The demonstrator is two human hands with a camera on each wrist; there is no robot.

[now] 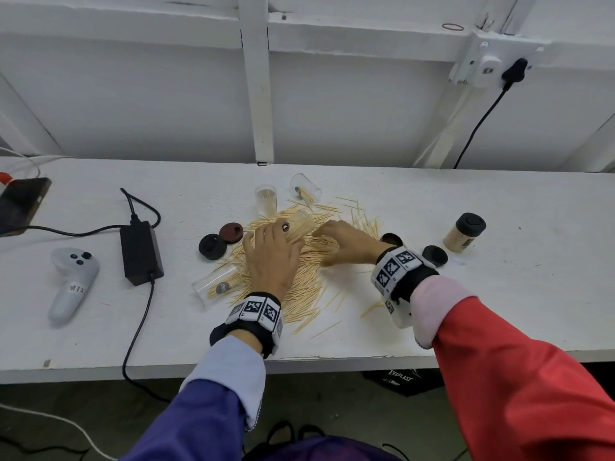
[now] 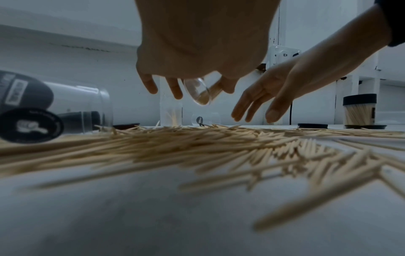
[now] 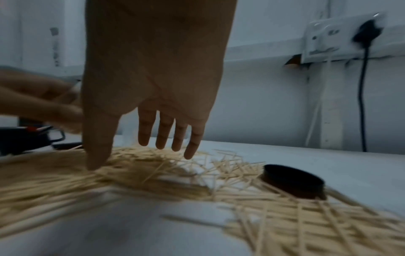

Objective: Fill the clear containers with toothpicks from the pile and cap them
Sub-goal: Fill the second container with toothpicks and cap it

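Observation:
A wide pile of toothpicks (image 1: 309, 261) lies in the middle of the white table (image 1: 499, 294). My left hand (image 1: 271, 251) grips a clear container (image 2: 200, 90), tilted above the pile with some toothpicks inside. My right hand (image 1: 342, 241) hovers just right of it with straight fingers pointing down; in the right wrist view its thumb (image 3: 96, 155) touches the pile (image 3: 142, 173). Another clear container (image 1: 266, 199) stands upright behind the pile, one (image 1: 306, 188) lies on its side beside it, and one (image 1: 216, 286) lies at the pile's left edge.
A black cap (image 1: 213, 246) and a brown cap (image 1: 231, 232) lie left of the pile, and two dark caps (image 1: 392, 240) (image 1: 435, 255) lie to its right. A filled, capped container (image 1: 464, 232) stands far right. A power adapter (image 1: 141, 251), controller (image 1: 71, 284) and phone (image 1: 20, 204) occupy the left.

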